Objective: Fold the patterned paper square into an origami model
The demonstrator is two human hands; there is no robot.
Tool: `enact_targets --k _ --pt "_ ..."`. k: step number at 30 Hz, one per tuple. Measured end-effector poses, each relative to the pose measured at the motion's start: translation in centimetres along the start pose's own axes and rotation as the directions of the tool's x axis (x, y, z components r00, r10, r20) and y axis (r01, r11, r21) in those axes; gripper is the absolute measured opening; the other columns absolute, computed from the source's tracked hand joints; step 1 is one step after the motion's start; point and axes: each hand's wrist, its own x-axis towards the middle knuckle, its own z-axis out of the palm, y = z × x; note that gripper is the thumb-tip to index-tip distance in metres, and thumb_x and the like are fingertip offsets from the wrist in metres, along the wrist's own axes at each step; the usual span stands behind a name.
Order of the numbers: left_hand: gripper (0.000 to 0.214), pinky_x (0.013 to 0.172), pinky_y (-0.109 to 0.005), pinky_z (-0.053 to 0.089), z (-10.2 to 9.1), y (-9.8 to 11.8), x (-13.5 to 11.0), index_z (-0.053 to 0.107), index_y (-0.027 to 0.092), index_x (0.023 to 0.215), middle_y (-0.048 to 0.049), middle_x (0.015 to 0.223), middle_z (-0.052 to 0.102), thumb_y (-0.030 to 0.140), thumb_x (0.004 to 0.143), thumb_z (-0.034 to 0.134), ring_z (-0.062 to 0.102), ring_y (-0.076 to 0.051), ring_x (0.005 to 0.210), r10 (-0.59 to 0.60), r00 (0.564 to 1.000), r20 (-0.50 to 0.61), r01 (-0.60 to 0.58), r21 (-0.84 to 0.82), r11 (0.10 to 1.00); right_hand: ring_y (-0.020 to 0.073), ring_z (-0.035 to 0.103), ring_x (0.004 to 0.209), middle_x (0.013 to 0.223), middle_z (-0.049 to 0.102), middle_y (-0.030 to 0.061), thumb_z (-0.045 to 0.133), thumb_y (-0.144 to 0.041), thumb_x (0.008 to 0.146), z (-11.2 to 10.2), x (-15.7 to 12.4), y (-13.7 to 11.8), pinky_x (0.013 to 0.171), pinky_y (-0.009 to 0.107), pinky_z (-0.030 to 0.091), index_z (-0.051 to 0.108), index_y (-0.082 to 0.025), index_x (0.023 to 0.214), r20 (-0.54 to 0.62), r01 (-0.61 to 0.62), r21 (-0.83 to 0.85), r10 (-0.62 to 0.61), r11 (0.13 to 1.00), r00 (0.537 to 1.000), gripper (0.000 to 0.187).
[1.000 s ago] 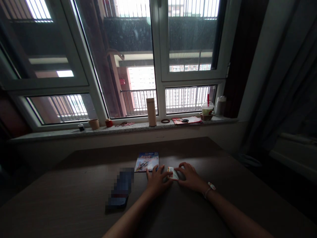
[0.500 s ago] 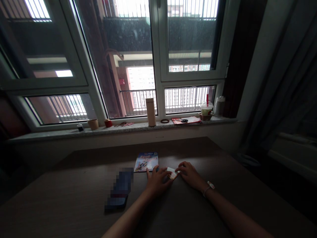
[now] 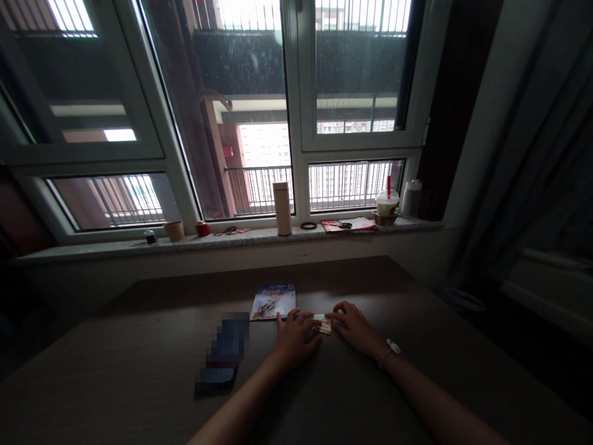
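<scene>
Both my hands rest on a dark wooden table, meeting over a small pale folded paper. My left hand lies with its fingers spread, fingertips pressing the paper's left side. From the right, my right hand has its fingers bent down on the paper's other end; a pale band sits on that wrist. The paper lies flat and is mostly covered by the fingers. A colourful printed booklet lies just beyond my left hand.
A dark flat object, blurred out, lies left of my left arm. The windowsill holds a tall beige flask, small cups, a red leaflet with scissors, a lidded drink cup and a jar. A dark curtain hangs at the right.
The small paper has gone from tilted up between my fingertips to lying flat under them. Both hands have edged slightly away from me.
</scene>
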Motion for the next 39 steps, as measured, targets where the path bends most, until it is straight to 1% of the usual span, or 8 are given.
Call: enact_targets --k 7,11,16,19,23,27,33,39 --pt "0.034 0.108 -0.073 0.004 -0.4 0.27 -0.09 0.062 0.041 0.119 0.0021 0.133 0.058 0.036 0.085 0.063 0.035 -0.034 0.131 0.022 1.0 -0.004 -0.022 -0.042 0.999 0.0223 0.049 0.113 0.116 0.055 0.007 0.046 -0.033 0.094 -0.1 0.07 -0.33 0.104 0.038 0.036 0.067 -0.031 0.118 -0.022 -0.009 -0.012 0.009 1.0 1.0 0.032" --pt "0.035 0.109 -0.072 0.003 -0.34 0.23 -0.11 0.063 0.039 0.12 0.0009 0.128 0.062 0.036 0.086 0.061 0.035 -0.035 0.132 0.051 0.999 -0.016 -0.052 -0.079 0.996 0.0228 0.05 0.113 0.117 0.055 0.0074 0.049 -0.037 0.092 0.02 -0.02 -0.28 0.105 0.039 0.036 0.064 -0.029 0.122 -0.02 -0.001 -0.028 0.0 1.0 1.0 0.034" --pt "0.035 0.112 -0.067 0.002 -0.1 -0.13 -0.08 0.064 0.037 0.121 0.0005 0.127 0.063 0.036 0.087 0.06 0.035 -0.033 0.133 0.074 0.997 -0.022 -0.075 -0.087 0.993 0.0234 0.049 0.114 0.118 0.055 0.0087 0.05 -0.033 0.091 0.42 0.21 0.36 0.105 0.037 0.037 0.061 -0.026 0.125 -0.051 -0.037 -0.022 0.036 0.999 0.998 0.036" --pt "0.035 0.113 -0.066 0.005 -0.2 -0.04 -0.14 0.064 0.038 0.121 0.0013 0.127 0.063 0.034 0.086 0.06 0.036 -0.033 0.132 0.086 0.996 -0.007 -0.086 -0.08 0.993 0.0242 0.05 0.112 0.113 0.056 0.0099 0.053 -0.031 0.089 0.42 0.39 0.52 0.102 0.036 0.04 0.064 -0.022 0.119 -0.104 -0.081 0.015 0.083 0.997 0.991 0.033" --pt "0.038 0.113 -0.066 0.008 -0.47 0.29 -0.26 0.06 0.037 0.125 0.0006 0.129 0.061 0.031 0.088 0.056 0.037 -0.032 0.131 0.102 0.995 0.017 -0.101 -0.049 0.994 0.0242 0.052 0.108 0.107 0.057 0.0098 0.053 -0.03 0.089 0.29 0.5 0.51 0.1 0.036 0.042 0.07 -0.02 0.106 -0.127 -0.082 0.025 0.085 0.996 0.988 0.025" --pt "0.037 0.114 -0.066 0.008 -0.54 0.32 -0.26 0.058 0.036 0.127 0.0005 0.134 0.058 0.031 0.09 0.054 0.035 -0.031 0.133 0.115 0.992 0.043 -0.113 -0.031 0.993 0.0237 0.051 0.108 0.108 0.057 0.0094 0.054 -0.033 0.089 0.35 0.45 0.53 0.1 0.035 0.041 0.07 -0.021 0.107 -0.123 -0.077 0.027 0.079 0.997 0.989 0.027" --pt "0.037 0.114 -0.067 0.0 -0.32 0.0 -0.19 0.055 0.036 0.128 0.0015 0.141 0.053 0.03 0.092 0.053 0.027 -0.031 0.14 0.121 0.989 0.082 -0.117 -0.048 0.992 0.0246 0.051 0.109 0.11 0.057 0.0091 0.061 -0.038 0.083 0.4 0.29 0.17 0.099 0.035 0.041 0.069 -0.022 0.112 -0.134 -0.102 0.014 0.103 0.995 0.986 0.034" --pt "0.037 0.114 -0.066 0.0 0.0 -0.07 -0.15 0.056 0.038 0.128 0.002 0.138 0.055 0.032 0.092 0.052 0.031 -0.03 0.138 0.12 0.991 0.067 -0.118 -0.032 0.993 0.0249 0.052 0.105 0.105 0.059 0.009 0.064 -0.037 0.082 0.46 0.37 0.17 0.096 0.035 0.042 0.07 -0.019 0.097 -0.18 -0.147 -0.007 0.144 0.989 0.973 0.025"
